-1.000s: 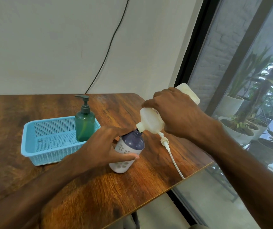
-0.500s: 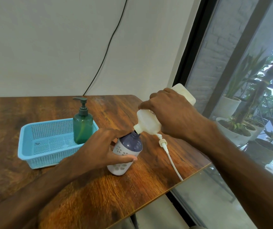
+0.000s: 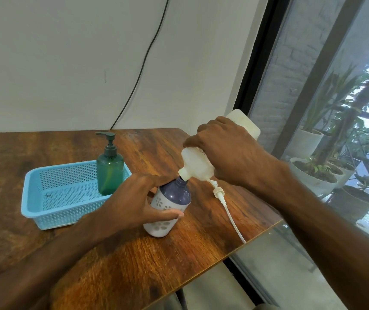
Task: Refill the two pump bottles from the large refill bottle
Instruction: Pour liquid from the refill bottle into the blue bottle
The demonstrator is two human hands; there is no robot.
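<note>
My right hand grips the white refill bottle, tipped neck-down so its mouth meets the open neck of the purple-and-white flowered pump bottle. My left hand wraps around that bottle's body and holds it slightly tilted on the wooden table. Its white pump head with a long tube lies on the table to the right. A green pump bottle, pump fitted, stands upright in the right end of the blue basket.
The table's right edge runs close beside the lying pump tube, with a floor-to-ceiling window and potted plants beyond it. A black cable hangs down the white wall behind the table.
The pose of both hands and both bottles is the same; only the view has shifted slightly, with the bottles staying mouth to mouth.
</note>
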